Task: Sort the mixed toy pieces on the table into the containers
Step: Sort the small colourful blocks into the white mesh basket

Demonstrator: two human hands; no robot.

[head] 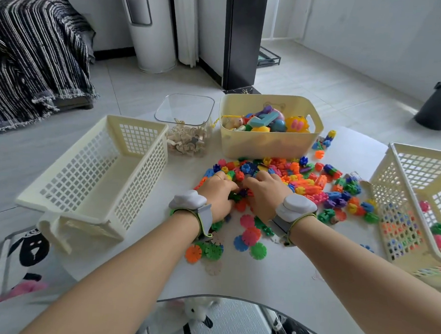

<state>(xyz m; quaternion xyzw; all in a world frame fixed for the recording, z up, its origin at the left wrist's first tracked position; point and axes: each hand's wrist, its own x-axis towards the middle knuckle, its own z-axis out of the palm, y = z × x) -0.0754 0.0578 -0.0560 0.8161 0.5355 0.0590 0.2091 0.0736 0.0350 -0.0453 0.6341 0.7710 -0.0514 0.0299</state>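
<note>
A heap of colourful plastic toy pieces point(314, 184) covers the middle of the white table point(272, 278). Flat snowflake discs point(247, 235) lie nearer to me. My left hand point(218, 192) and my right hand point(263, 192) rest side by side on the near edge of the heap, fingers curled down into the pieces; what each grips is hidden. A lattice basket point(95, 174) to the left holds nothing visible. The lattice basket point(405, 204) on the right holds several coloured pieces. A cream bin point(267, 144) holds larger toys. A clear tub point(185, 128) holds wooden pieces.
A white plastic part point(55, 234) lies by the left basket at the table's edge. A striped blanket point(32, 52), a white column point(150, 28) and a black waste bin point(440, 102) stand on the floor beyond the table. A plush toy point(197, 310) lies below the near edge.
</note>
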